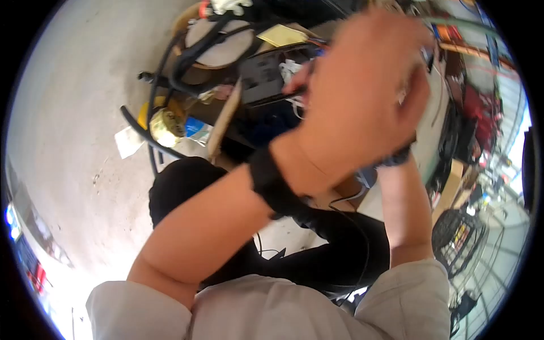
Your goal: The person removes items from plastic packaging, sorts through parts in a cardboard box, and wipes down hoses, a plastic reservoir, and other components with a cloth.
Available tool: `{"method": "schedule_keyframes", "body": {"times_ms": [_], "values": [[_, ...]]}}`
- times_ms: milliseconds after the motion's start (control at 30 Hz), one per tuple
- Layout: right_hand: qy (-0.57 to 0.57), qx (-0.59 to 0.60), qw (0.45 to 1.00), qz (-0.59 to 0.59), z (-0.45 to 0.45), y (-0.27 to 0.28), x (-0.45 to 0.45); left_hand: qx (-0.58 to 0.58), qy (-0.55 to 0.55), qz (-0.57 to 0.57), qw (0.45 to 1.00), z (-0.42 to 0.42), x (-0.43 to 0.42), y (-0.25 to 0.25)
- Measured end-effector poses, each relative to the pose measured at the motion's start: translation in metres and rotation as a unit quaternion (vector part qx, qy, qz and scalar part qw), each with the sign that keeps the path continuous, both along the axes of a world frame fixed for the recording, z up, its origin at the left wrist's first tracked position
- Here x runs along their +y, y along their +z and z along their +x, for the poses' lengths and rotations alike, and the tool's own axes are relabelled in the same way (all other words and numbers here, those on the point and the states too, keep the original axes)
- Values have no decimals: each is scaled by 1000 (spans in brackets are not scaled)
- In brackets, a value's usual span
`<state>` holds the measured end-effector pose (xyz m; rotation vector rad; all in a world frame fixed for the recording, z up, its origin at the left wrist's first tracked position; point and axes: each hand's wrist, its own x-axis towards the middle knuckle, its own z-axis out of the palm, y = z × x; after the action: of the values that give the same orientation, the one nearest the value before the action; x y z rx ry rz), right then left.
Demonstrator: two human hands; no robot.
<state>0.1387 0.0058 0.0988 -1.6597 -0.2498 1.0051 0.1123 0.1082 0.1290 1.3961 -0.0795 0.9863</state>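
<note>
Black strap (272,184) rings the wrist (293,161) of the blurred left hand (362,90), dark case (262,78) lying near it, right forearm (403,207) reaching behind, and I cannot tell either hand's finger grip.

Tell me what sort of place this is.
Probably a workshop or repair area, judging by the thick black hoses or cables, the yellowish roll and the bare, pale floor.

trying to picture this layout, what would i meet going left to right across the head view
white scrap → round yellowish item → blue-and-white packet → yellow card → left hand, blurred → red item at the far right
</note>
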Motion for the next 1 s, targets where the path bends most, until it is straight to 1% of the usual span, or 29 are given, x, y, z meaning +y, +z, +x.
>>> {"method": "schedule_keyframes", "body": {"times_ms": [67,100,133,167,200,300,333,433,500,533,600,633,667,700,800,833,900,967,1000], "values": [[-130,-11,991,21,-7,28,-64,-7,-56,-56,997,2,-6,-7],[-175,28,982,66,-11,38,-87,21,-81,-67,994,2,-10,-11],[-186,-11,982,-8,-15,47,-111,49,-106,-77,990,1,-14,-15],[-195,-52,976,-78,-21,53,-132,103,-128,-68,984,1,-19,-23],[-259,-84,956,-107,-34,63,-138,154,-150,-56,975,2,-28,-31],[-300,-89,927,-209,-58,53,-190,267,-250,64,929,-14,-64,-46],[-299,-88,922,-228,-64,46,-201,320,-309,120,887,-23,-72,-50],[-275,-77,921,-265,-76,14,-231,343,-392,262,812,-54,-103,-66],[-204,-179,911,-310,-87,2,-241,284,-392,408,774,-82,-123,-75],[-164,-235,899,-331,-87,1,-246,308,-410,421,748,-97,-133,-73],[-186,-233,912,-282,-78,-2,-254,373,-457,439,677,-124,-156,-84],[-194,-227,919,-256,-74,-5,-258,395,-450,437,670,-131,-172,-97],[-180,-277,915,-232,-70,-6,-259,422,-447,432,660,-142,-190,-111],[-174,-278,918,-223,-69,-5,-262,449,-447,424,648,-153,-208,-125],[-170,-297,914,-219,-63,-8,-270,498,-281,536,621,-153,-254,-177],[-177,-296,914,-213,-63,-8,-274,521,-251,546,606,-151,-259,-191],[-188,-294,915,-202,-64,-3,-281,567,-192,561,572,-151,-262,-218],[-195,-283,913,-221,-68,1,-288,541,-185,637,517,-149,-261,-240],[-195,-280,912,-227,-65,2,-290,528,-177,671,489,-141,-259,-239]]}}
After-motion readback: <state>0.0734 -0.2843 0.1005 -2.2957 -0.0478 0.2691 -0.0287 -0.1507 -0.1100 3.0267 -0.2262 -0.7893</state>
